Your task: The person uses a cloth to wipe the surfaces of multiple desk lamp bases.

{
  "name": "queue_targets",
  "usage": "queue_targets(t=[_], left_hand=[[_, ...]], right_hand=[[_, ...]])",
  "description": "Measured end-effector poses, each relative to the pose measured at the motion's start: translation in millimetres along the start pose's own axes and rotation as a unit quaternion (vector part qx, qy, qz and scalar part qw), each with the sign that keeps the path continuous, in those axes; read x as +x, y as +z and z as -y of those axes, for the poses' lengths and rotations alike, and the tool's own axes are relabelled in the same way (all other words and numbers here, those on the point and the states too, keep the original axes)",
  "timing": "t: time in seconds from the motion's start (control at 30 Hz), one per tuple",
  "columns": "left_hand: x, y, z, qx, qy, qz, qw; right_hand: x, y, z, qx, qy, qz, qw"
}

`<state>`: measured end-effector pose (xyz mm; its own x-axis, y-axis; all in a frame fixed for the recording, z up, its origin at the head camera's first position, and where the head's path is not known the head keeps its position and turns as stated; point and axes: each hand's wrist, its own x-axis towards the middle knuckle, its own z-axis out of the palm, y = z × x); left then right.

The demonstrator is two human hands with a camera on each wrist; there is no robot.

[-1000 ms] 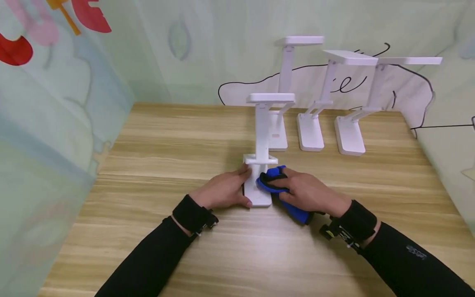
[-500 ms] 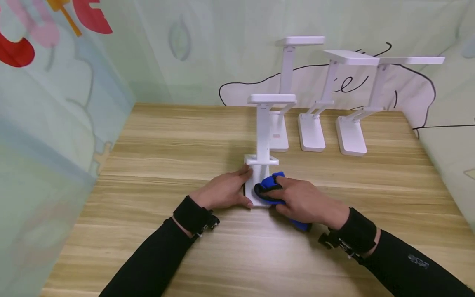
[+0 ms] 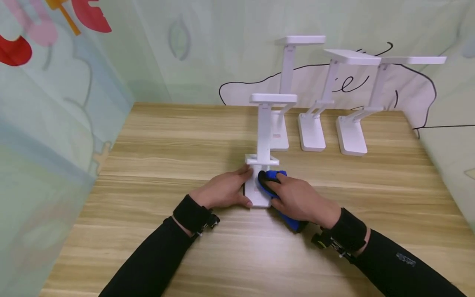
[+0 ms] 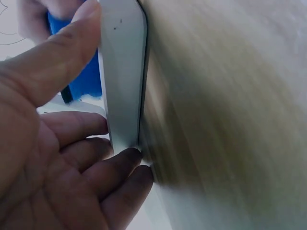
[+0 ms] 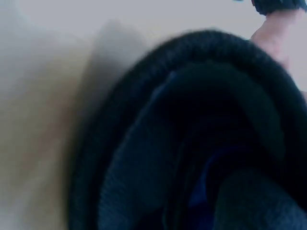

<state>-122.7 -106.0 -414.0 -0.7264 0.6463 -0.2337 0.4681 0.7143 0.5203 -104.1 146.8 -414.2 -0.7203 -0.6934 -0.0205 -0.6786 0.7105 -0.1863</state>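
A white desk lamp stands upright on the table, its flat head at the top of the stem. My left hand grips the left side of its base, thumb at the near corner and fingers further back. In the left wrist view the thumb and fingertips press against the edge of the base. My right hand holds a blue cloth with black edging against the base's top and right side. The cloth fills most of the right wrist view and hides the right fingers there.
Behind stand three more white lamps: one lamp partly hidden by the front one, a middle lamp and a right lamp. A printed fabric wall borders the wooden table at the back and sides.
My right hand has slid the cloth down the base toward its near end, then back up and to the right. The left hand and the lamp have stayed in place.
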Motion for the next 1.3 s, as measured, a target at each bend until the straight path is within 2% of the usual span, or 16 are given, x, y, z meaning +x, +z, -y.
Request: queue_targets(t=[0.07,0.13,0.27,0.37,0.47,0.77,1.03,1.17,1.3], left_hand=[[0.0,-0.4,0.2,0.0,-0.001,0.003,1.0],[0.0,-0.6,0.5,0.001,0.0,0.003,1.0],[0.3,0.2,-0.2,-0.005,0.001,0.005,1.0],[1.4,0.8,-1.3,-0.008,0.003,0.007,0.9999],[2.8,1.3,-2.1,-0.006,0.005,0.007,0.9999],[-0.9,-0.6,-1.2,-0.015,0.005,0.008,0.9998],[1.7,1.0,0.2,-0.009,0.008,0.009,0.9999],[2.5,2.3,0.1,-0.01,0.004,0.007,0.9999],[1.8,2.9,-0.1,-0.004,0.001,0.001,1.0]], right_hand=[[-8.0,-1,-3,0.014,-0.022,0.01,0.9996],[-12.2,-3,-7,0.028,-0.026,0.01,0.9992],[-6.4,-2,-16,0.019,0.009,-0.013,0.9997],[2.7,1,-20,-0.008,0.045,-0.017,0.9988],[8.0,4,-21,-0.016,0.062,-0.014,0.9979],[-3.5,1,-13,0.015,-0.003,0.007,0.9999],[23.0,6,-15,-0.068,0.013,-0.07,0.9951],[12.2,9,4,-0.129,-0.031,-0.086,0.9874],[-7.3,7,25,-0.195,-0.08,-0.076,0.9744]])
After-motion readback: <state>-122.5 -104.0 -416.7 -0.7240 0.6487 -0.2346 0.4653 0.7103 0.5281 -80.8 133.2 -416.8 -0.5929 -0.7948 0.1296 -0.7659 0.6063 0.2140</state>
